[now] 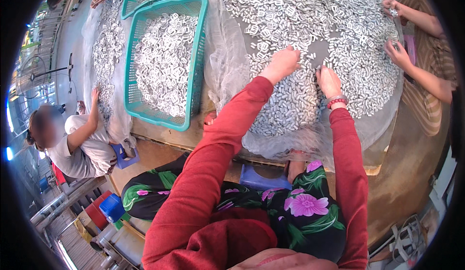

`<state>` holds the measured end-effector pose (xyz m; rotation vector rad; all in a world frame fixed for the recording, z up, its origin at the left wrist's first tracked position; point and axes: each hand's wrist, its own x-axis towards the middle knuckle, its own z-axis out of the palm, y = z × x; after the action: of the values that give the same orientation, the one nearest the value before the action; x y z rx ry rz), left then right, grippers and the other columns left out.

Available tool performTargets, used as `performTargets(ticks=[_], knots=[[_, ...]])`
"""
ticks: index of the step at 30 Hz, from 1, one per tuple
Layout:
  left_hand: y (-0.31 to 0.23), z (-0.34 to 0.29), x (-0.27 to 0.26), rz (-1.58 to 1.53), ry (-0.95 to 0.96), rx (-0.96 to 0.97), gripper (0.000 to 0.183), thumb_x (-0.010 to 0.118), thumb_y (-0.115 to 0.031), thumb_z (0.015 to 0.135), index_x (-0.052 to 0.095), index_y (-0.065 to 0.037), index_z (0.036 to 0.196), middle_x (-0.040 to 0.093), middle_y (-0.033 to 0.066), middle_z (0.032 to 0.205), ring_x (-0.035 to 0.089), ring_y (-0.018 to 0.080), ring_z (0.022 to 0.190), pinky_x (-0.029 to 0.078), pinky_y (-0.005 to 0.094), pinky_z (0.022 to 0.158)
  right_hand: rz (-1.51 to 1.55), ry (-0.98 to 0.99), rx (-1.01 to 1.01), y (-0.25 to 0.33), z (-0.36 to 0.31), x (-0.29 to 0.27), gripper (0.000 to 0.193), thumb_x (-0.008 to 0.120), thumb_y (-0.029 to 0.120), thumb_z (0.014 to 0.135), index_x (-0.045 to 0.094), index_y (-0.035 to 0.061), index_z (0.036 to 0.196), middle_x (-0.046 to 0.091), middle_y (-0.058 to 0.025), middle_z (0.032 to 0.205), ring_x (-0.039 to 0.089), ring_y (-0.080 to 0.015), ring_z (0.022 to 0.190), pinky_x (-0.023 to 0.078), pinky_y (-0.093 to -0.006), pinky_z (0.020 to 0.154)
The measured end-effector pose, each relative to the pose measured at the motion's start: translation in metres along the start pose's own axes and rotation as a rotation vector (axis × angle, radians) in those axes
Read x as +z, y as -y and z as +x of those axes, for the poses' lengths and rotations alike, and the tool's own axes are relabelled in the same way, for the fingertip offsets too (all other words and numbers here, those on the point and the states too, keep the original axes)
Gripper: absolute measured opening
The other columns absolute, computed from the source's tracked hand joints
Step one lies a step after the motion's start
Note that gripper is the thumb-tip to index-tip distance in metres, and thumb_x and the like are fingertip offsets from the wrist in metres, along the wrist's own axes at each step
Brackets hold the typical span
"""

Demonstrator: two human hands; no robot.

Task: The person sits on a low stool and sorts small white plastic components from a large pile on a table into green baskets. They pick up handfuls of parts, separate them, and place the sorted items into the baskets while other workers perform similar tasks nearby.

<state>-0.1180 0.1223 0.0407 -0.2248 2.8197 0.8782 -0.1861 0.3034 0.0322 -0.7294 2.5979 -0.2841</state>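
Both hands rest palm-down in the heap of small silver metal clips (310, 42) spread on clear plastic sheeting (227, 66) over the low platform (411, 173). The left hand (281, 64) lies loosely curled on the pieces; the right hand (329, 80), fingers together, presses at a bared grey patch, gripping nothing visible. Toward the platform's left edge stand two teal baskets (196, 71) of clips. A co-worker's hands (398, 52) work the right edge.

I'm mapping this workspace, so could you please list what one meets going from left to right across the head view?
Seated co-worker → teal basket of small metal pieces → left hand → right hand → co-worker in striped clothes.
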Motion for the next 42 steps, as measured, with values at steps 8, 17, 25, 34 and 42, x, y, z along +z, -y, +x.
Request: performTargets(ticks=[8,17,25,34,42], knots=[[0.033,-0.060,-0.066,-1.051,-0.017,-0.507,0.031,0.060,-0.037,0.083,0.059,-0.007,0.092,0.060,0.0083,0.087,0.059,0.0176,0.071,0.043,0.0305,0.053,0.880,0.166,0.217,-0.036,-0.032,-0.012,0.020,0.051,0.023,0.087,0.058,0.0043,0.085,0.058,-0.0115,0.062,0.056,-0.0219,0.056,0.042,-0.0299,0.043],[0.054,-0.051,-0.096,-1.266,0.046,-0.373,0.021,0.064,-0.025,0.081,0.059,-0.010,0.095,0.062,0.0078,0.096,0.062,0.0190,0.077,0.049,0.0297,0.059,2.078,0.153,0.088,-0.015,-0.048,-0.058,0.015,0.056,0.018,0.086,0.051,0.0046,0.090,0.052,-0.0069,0.089,0.048,-0.0114,0.069,0.030,-0.0134,0.035],[0.075,-0.030,-0.005,0.246,-0.180,-0.425,0.038,0.067,-0.035,0.074,0.062,-0.001,0.093,0.062,0.0194,0.093,0.060,0.0372,0.087,0.048,0.0460,0.072,1.378,0.047,0.229,-0.020,-0.029,-0.035,0.022,0.060,0.023,0.085,0.061,0.0041,0.097,0.048,0.0036,0.062,0.042,-0.0036,0.047,0.023,-0.0169,0.033],[0.049,-0.056,-0.074,-1.675,-0.056,-0.274,0.020,0.052,-0.026,0.087,0.054,-0.006,0.090,0.058,0.0081,0.085,0.049,0.0131,0.059,0.036,0.0206,0.036,0.277,-0.053,-0.025,-0.012,-0.018,0.015,0.037,0.067,0.029,0.075,0.057,0.0027,0.099,0.062,-0.0227,0.084,0.060,-0.0372,0.082,0.047,-0.0397,0.073],[0.037,-0.034,-0.082,-1.350,0.000,-0.220,0.017,0.062,-0.018,0.079,0.059,-0.007,0.092,0.061,0.0109,0.089,0.057,0.0177,0.062,0.045,0.0227,0.048,1.719,0.310,0.129,0.001,-0.038,-0.019,0.020,0.052,0.031,0.090,0.050,0.0117,0.094,0.050,-0.0021,0.070,0.047,-0.0073,0.058,0.023,-0.0134,0.034]])
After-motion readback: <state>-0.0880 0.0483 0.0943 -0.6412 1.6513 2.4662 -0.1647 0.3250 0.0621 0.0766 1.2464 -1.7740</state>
